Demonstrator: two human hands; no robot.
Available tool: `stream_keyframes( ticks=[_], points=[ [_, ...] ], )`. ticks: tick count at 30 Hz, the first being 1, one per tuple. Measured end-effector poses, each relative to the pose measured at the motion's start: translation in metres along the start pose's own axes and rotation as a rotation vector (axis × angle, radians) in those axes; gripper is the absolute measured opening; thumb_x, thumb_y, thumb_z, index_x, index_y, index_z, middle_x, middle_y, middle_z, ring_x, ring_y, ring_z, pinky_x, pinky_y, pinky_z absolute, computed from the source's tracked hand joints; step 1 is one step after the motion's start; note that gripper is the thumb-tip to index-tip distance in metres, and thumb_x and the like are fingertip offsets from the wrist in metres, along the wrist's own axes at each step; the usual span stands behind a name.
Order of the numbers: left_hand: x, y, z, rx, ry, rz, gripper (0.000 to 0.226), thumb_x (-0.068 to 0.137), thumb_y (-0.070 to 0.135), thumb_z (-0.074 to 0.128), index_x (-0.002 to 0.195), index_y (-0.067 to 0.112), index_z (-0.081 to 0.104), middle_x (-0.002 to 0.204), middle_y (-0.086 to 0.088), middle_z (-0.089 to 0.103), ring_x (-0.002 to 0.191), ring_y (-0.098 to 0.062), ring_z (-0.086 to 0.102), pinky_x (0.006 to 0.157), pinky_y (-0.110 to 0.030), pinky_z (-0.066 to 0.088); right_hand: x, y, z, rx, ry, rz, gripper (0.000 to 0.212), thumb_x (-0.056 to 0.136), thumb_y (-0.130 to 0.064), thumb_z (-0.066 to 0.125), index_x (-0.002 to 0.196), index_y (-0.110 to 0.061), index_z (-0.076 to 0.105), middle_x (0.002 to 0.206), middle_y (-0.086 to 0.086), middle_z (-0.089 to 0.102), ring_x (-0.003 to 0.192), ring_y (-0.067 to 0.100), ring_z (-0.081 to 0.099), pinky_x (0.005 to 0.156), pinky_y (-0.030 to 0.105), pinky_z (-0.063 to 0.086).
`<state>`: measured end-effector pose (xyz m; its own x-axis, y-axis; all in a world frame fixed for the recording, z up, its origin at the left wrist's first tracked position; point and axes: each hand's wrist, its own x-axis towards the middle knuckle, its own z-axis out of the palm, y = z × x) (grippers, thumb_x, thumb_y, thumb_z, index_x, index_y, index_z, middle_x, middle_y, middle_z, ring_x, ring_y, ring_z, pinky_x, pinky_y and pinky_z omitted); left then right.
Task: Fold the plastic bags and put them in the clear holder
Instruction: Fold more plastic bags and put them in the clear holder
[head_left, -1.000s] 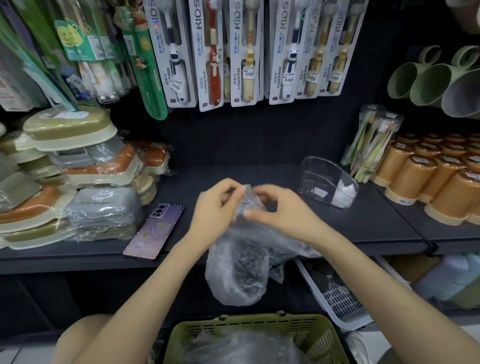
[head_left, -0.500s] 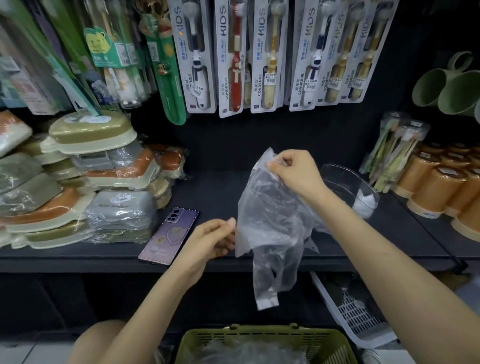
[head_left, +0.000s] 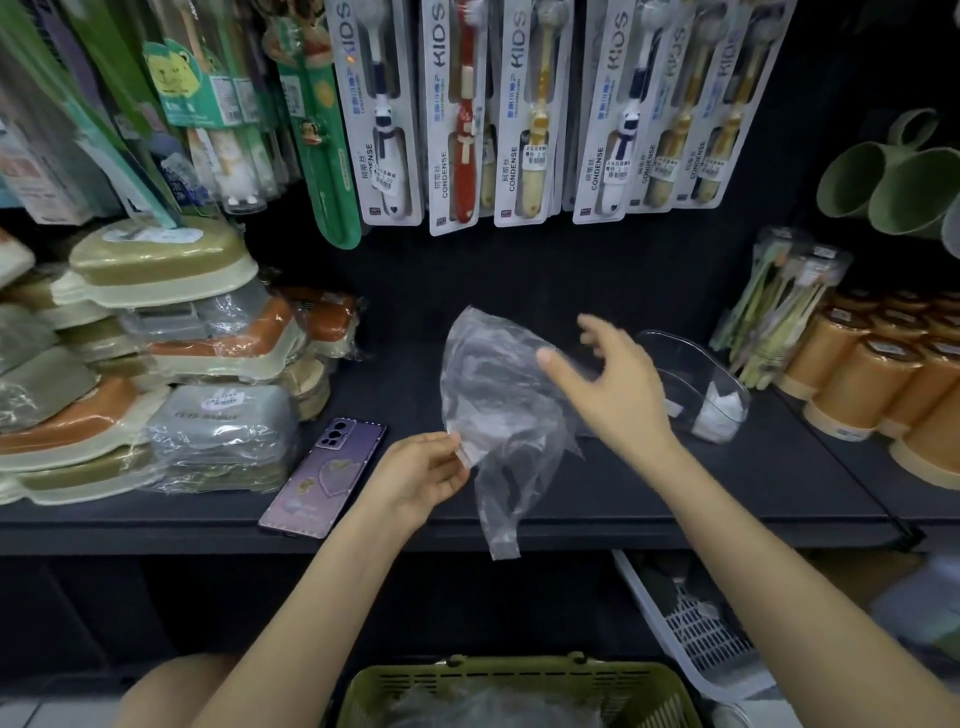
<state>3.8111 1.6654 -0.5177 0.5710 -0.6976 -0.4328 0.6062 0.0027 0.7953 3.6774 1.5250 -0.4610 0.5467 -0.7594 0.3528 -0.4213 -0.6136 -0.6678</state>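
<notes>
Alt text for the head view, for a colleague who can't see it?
The left hand pinches the edge of a clear plastic bag above a dark shelf; the right hand, fingers spread, is at its right side. A clear holder stands to the right, a purple phone lies left.

Dim dark shelving, glare on plastic packaging, right hand motion-blurred, wide-angle bending at edges
</notes>
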Motion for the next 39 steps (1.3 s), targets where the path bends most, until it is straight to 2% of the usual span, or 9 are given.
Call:
stream_keyframes(
  ticks=[5, 10, 13, 19, 24, 29, 33, 36, 39],
  points=[
    [0.009, -0.004, 0.004, -0.079, 0.021, -0.009, 0.018, 0.095, -0.003, 0.05, 0.079, 0.005, 0.053, 0.062, -0.006, 0.065, 0.062, -0.016, 0.063, 0.054, -0.024, 0.055, -0.078, 0.026, 0.032, -0.162, -0.257, 0.174, 0.072, 0.079, -0.068, 0.057, 0.129, -0.017, 0.053, 0.116, 0.0, 0.062, 0.109, 0.021, 0.058, 0.09, 0.037, 0.047],
    [0.007, -0.007, 0.006, -0.183, 0.047, -0.003, 0.016, 0.096, -0.006, 0.047, 0.082, 0.0, 0.052, 0.082, -0.017, 0.061, 0.074, -0.021, 0.063, 0.055, -0.021, 0.057, -0.087, 0.037, 0.069, -0.143, -0.179, 0.184, 0.03, 0.089, -0.046, 0.059, 0.086, -0.016, 0.065, 0.089, -0.004, 0.061, 0.09, 0.022, 0.06, 0.078, 0.032, 0.045],
    [0.011, -0.003, -0.006, -0.211, 0.107, 0.012, 0.016, 0.097, -0.007, 0.044, 0.084, 0.001, 0.05, 0.083, -0.018, 0.058, 0.073, -0.021, 0.059, 0.051, -0.02, 0.055, -0.086, 0.046, 0.06, -0.065, -0.162, 0.198, 0.026, 0.093, -0.031, 0.057, 0.073, -0.014, 0.056, 0.069, -0.007, 0.054, 0.071, 0.016, 0.055, 0.058, 0.026, 0.037],
    [0.023, 0.008, -0.043, 0.02, 0.234, 0.111, 0.026, 0.096, -0.01, 0.04, 0.077, 0.003, 0.051, 0.052, -0.007, 0.06, 0.037, -0.004, 0.054, 0.038, -0.012, 0.042, -0.068, 0.09, 0.003, 0.432, -0.226, 0.348, 0.005, 0.087, -0.007, 0.068, 0.082, -0.007, 0.066, 0.064, 0.004, 0.066, 0.051, 0.007, 0.058, 0.05, 0.018, 0.046],
    [0.027, 0.006, -0.061, 0.352, 0.3, 0.217, 0.016, 0.096, -0.003, 0.05, 0.086, 0.009, 0.05, 0.072, -0.01, 0.054, 0.045, -0.006, 0.053, 0.038, -0.013, 0.037, -0.055, 0.12, -0.035, 0.658, -0.312, 0.531, 0.022, 0.079, 0.007, 0.07, 0.1, 0.002, 0.065, 0.077, 0.013, 0.064, 0.062, 0.013, 0.062, 0.057, 0.018, 0.053],
    [0.014, -0.004, -0.06, 0.623, 0.282, 0.283, 0.012, 0.095, 0.0, 0.052, 0.106, 0.007, 0.051, 0.067, -0.009, 0.056, 0.05, -0.009, 0.054, 0.043, -0.015, 0.038, -0.052, 0.133, -0.046, 0.932, -0.31, 0.687, 0.067, 0.053, -0.031, 0.092, 0.104, 0.005, 0.067, 0.078, 0.014, 0.068, 0.066, 0.018, 0.065, 0.058, 0.023, 0.055],
    [0.003, -0.021, -0.062, 0.844, 0.295, 0.381, 0.02, 0.094, 0.0, 0.052, 0.113, 0.007, 0.055, 0.063, -0.009, 0.06, 0.063, -0.021, 0.059, 0.059, -0.028, 0.04, -0.051, 0.141, -0.034, 0.677, -0.141, 0.734, 0.022, 0.089, 0.004, 0.06, 0.111, 0.007, 0.062, 0.072, 0.01, 0.061, 0.057, 0.016, 0.054, 0.048, 0.019, 0.048],
    [-0.006, -0.03, -0.064, 1.036, 0.293, 0.404, 0.023, 0.094, 0.005, 0.054, 0.116, 0.011, 0.053, 0.063, -0.006, 0.062, 0.066, -0.016, 0.06, 0.059, -0.023, 0.039, -0.053, 0.146, -0.034, 0.25, -0.159, 0.549, 0.02, 0.087, 0.001, 0.062, 0.108, 0.0, 0.064, 0.071, 0.009, 0.064, 0.054, 0.013, 0.056, 0.048, 0.021, 0.044],
    [-0.012, -0.026, -0.063, 1.192, 0.339, 0.42, 0.029, 0.094, 0.012, 0.056, 0.123, 0.006, 0.053, 0.085, -0.012, 0.061, 0.082, -0.028, 0.06, 0.072, -0.031, 0.044, -0.053, 0.139, -0.041, 0.152, -0.251, 0.478, 0.022, 0.092, -0.01, 0.06, 0.114, -0.007, 0.063, 0.081, 0.008, 0.063, 0.06, 0.014, 0.059, 0.052, 0.023, 0.046]
  ],
)
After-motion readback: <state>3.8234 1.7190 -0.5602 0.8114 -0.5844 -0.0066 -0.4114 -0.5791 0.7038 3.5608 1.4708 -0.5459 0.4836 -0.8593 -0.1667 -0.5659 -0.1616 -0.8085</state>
